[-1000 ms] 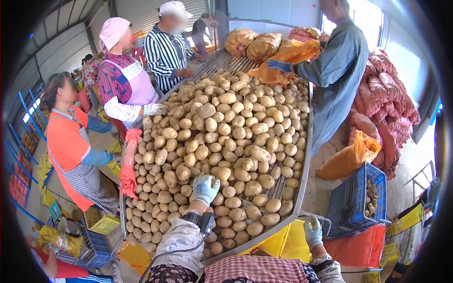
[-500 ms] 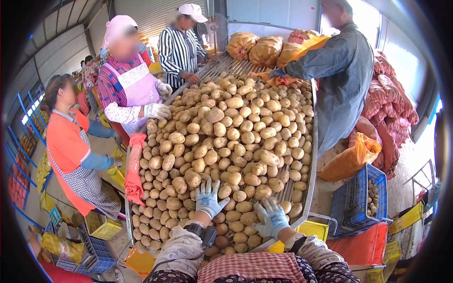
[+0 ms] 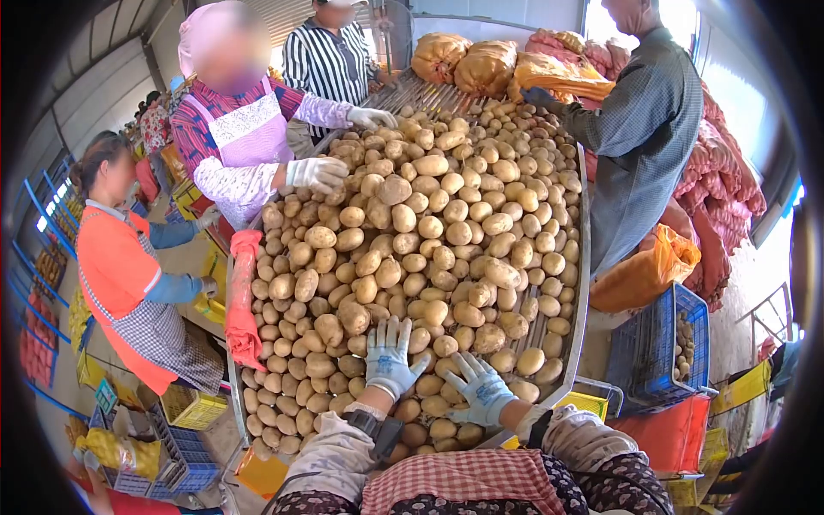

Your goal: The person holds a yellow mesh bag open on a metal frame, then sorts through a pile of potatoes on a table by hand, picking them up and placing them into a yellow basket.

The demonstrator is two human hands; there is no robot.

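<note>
Inside a shed, potatoes (image 3: 446, 232) heaped on metal table (image 3: 583, 283), both hands (image 3: 438, 375) spread wide.

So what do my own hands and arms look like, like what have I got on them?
Your left hand and right hand wear pale blue gloves with darker blue markings, too small to read. A dark band with a black box circles the left wrist; the right has a dark band. Pale greyish sleeves give way to dark floral ones.
</note>
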